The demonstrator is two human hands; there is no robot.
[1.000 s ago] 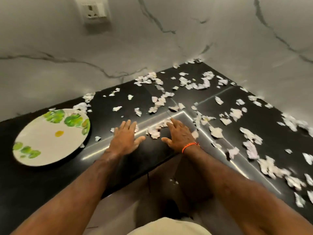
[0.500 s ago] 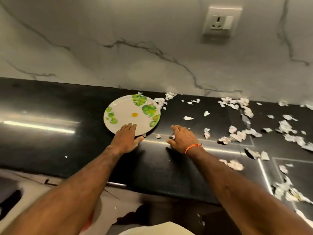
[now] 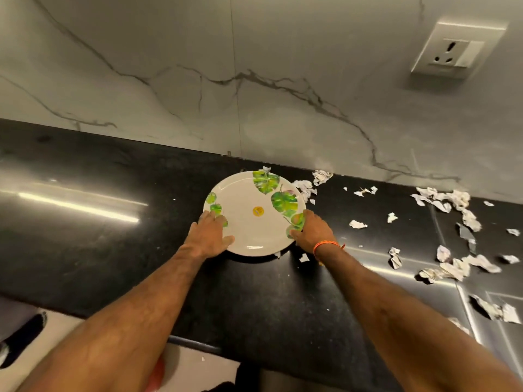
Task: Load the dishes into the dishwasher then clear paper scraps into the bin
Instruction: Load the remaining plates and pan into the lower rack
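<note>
A white plate (image 3: pixel 249 222) with green leaf prints and a yellow sticker lies flat on the black counter (image 3: pixel 113 236) near the marble wall. My left hand (image 3: pixel 209 233) rests on the plate's left rim, fingers fairly straight and thumb lying on the plate. My right hand (image 3: pixel 312 230), with an orange wrist thread, rests on the right rim, its thumb on the plate's surface. Torn paper scraps (image 3: pixel 452 267) litter the counter to the right of the plate, with a few (image 3: pixel 304 186) touching its far right edge.
The marble backsplash carries a wall socket (image 3: pixel 455 52) at the upper right. The counter's front edge (image 3: pixel 195 345) runs below my forearms, with pale floor beneath it. A dark object (image 3: pixel 19 338) lies on the floor at the lower left.
My view has swung left from the scrap-strewn corner to the plate. Both hands have moved from the bare counter onto the plate's left and right rims.
</note>
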